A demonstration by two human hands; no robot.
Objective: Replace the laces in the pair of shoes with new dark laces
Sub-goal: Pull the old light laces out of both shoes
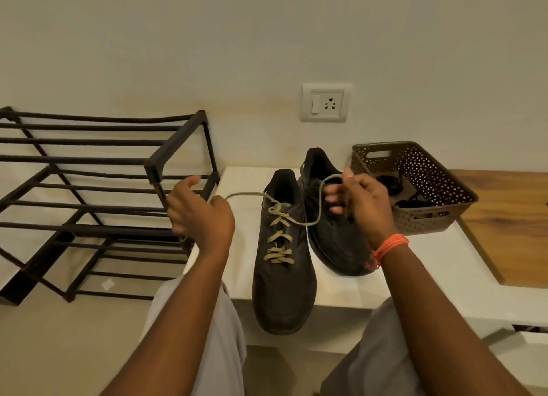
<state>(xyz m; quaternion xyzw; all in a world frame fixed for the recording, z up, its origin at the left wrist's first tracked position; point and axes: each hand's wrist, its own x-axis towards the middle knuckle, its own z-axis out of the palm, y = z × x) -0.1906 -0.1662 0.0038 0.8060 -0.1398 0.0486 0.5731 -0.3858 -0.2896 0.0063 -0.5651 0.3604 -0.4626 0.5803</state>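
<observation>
Both hands are pulling the tan lace ends apart over the near shoe.

The left hand (pixel 201 217) is pinching one end of the tan lace (pixel 278 235); the near shoe (pixel 283 262) is overhanging the white surface (pixel 415 265); the right hand (pixel 364 205) is gripping the other end beside the basket (pixel 415 185).

two dark shoes (pixel 283 265) left of one brown basket (pixel 415 188), one tan lace (pixel 278 238), two hands, one rack (pixel 89 188) farther left.

Dim warm light, wide-angle edge distortion
</observation>
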